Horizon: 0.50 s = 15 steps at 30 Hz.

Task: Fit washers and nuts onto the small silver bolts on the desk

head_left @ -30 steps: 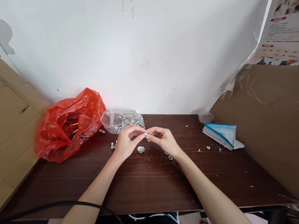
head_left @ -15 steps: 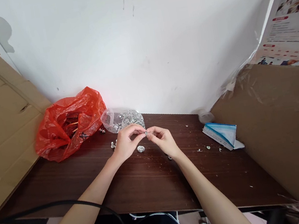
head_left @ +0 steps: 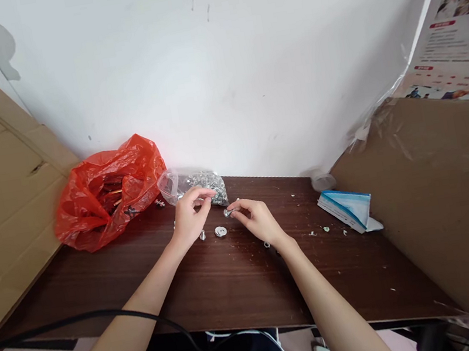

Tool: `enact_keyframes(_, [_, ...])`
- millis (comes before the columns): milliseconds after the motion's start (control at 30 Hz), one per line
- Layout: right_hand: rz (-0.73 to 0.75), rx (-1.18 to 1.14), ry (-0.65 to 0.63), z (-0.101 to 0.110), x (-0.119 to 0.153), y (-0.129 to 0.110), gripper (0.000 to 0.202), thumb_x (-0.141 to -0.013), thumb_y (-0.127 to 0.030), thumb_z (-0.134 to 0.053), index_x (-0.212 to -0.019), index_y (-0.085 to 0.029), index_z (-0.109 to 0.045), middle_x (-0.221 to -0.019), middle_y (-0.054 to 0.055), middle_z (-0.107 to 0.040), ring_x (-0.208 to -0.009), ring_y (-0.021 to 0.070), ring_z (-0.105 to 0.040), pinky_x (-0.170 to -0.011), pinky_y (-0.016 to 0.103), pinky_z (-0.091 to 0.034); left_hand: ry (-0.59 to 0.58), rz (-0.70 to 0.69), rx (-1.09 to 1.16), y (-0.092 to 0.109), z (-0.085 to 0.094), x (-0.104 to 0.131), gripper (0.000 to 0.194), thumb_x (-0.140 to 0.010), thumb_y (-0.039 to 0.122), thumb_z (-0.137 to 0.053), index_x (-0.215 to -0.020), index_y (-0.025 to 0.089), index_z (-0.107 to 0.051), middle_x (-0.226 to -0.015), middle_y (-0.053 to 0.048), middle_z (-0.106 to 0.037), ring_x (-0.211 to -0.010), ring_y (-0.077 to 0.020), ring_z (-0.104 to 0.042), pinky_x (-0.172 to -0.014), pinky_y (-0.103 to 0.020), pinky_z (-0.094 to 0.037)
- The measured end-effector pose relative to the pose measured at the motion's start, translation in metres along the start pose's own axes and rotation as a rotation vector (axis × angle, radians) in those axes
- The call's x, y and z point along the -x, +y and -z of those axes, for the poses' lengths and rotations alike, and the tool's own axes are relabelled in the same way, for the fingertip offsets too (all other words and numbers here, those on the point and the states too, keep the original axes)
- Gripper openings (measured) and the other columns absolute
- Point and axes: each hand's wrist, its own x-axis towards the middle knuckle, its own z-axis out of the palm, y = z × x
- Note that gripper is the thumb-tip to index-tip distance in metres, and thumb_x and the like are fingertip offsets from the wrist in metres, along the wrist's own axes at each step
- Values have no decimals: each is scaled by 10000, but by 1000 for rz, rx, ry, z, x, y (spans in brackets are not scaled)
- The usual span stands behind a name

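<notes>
We find the right hand (head_left: pixel 257 219) pinching a small metal bolt (head_left: pixel 227 213) over the counter (head_left: pixel 222 296), nearer its back edge; the left hand (head_left: pixel 190 215) is parted, seemingly unladen. We judge the bolt light, hard, slippery, best gripped by its head. Washers (head_left: pixel 221 231) lie nearby; the front edge is well apart, allowing movement.

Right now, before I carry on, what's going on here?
A person's right hand pinches a small metal piece over the dark table. The left hand is apart from that piece, partly in front of the clear bag of metal hardware; whether it grips anything is unclear. Flat metal rings lie on the table.
</notes>
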Motion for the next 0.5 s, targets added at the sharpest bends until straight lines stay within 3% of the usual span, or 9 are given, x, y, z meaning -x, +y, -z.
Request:
enact_keyframes(133, [75,140,-55,2,0,4,184,-855,-145,-518,-902,-198,-688,-873,49,-681,-772,178,-602,-739,312,-457,10,-26,-53,1,2,-1,137,-839,165,-548,-894,167,-674,-923,-52,-671,-883,-161,-635,-721,-252,-518])
enact_keyframes(333, [42,238,-97,5,1,9,202,-845,-117,-502,-891,-188,-685,-853,47,-591,-695,156,-545,-660,290,-433,-20,-115,-197,8,2,0,170,-843,117,-513,-866,178,-669,-882,-35,-672,-824,-150,-621,-718,-259,-499])
enact_keyframes(500, [19,254,-105,7,2,10,207,-835,-111,-501,-879,-186,-689,-863,48,-575,-693,154,-539,-659,293,-436,71,4,-100,0,4,-2,177,-822,130,-520,-870,174,-685,-928,-50,-686,-895,-174,-640,-791,-296,-505])
